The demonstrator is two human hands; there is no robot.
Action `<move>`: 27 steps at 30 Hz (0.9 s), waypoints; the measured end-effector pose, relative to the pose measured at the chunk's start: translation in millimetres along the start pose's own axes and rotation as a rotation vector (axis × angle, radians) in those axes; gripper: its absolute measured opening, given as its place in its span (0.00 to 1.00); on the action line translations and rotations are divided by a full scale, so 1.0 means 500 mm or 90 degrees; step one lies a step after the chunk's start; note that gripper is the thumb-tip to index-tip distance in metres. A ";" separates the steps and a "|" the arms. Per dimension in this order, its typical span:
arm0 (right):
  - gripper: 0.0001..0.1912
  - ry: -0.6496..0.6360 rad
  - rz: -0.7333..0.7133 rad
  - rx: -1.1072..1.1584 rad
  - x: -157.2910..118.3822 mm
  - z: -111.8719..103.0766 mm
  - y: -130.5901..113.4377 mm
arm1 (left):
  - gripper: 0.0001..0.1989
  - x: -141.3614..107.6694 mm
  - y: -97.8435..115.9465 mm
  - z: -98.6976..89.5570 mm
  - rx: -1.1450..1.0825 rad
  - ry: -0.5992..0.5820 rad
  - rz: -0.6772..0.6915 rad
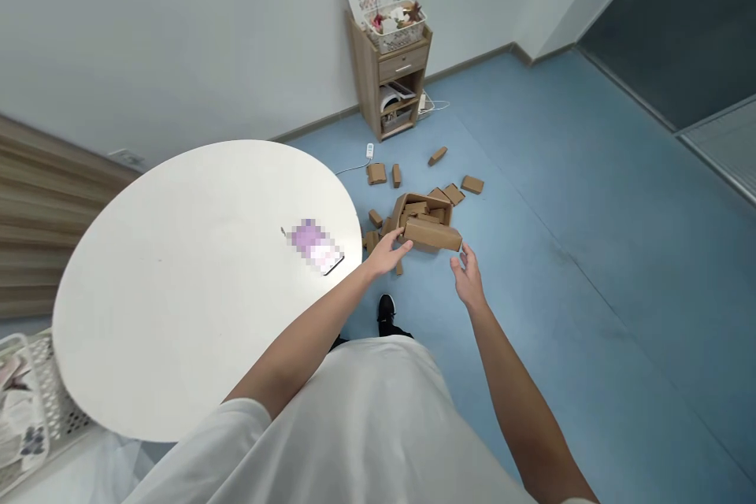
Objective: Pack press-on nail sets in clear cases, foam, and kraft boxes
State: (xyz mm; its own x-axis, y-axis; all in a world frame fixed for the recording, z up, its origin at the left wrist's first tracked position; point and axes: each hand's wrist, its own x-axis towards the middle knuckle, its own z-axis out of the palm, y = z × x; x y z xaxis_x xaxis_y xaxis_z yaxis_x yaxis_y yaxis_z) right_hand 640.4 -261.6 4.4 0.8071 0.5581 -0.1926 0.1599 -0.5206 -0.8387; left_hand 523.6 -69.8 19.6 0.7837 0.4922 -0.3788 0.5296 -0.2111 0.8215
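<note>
A brown cardboard carton (397,209) stands on the floor in front of me, filled with small cardboard boxes (416,207). Along its near side runs a long brown cardboard piece (433,235); whether it is a flap or a separate box I cannot tell. My left hand (387,253) is at this piece's left end, thumb and fingers apart. Near its right end is my right hand (468,277), fingers spread and holding nothing. Whether either hand touches the cardboard is unclear.
Several small boxes, one a brown box (472,184), lie scattered on the blue floor (567,268). At left stands a round white table (194,276) bearing a phone (316,246). A wooden cabinet (369,79) with a filled basket (402,38) stands against the wall.
</note>
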 end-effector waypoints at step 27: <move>0.21 -0.544 -0.322 -0.078 -0.184 0.429 -0.322 | 0.21 -0.583 -0.273 -0.284 -0.077 0.473 -0.238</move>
State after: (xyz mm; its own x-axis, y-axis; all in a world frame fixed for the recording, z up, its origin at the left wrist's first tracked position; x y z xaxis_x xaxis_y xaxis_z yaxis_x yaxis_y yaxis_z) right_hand 418.4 -90.7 47.9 -0.0437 0.9846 -0.1690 0.4678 -0.1293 -0.8743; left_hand 176.7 -64.3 78.2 0.1234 0.9487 -0.2911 0.6412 0.1476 0.7531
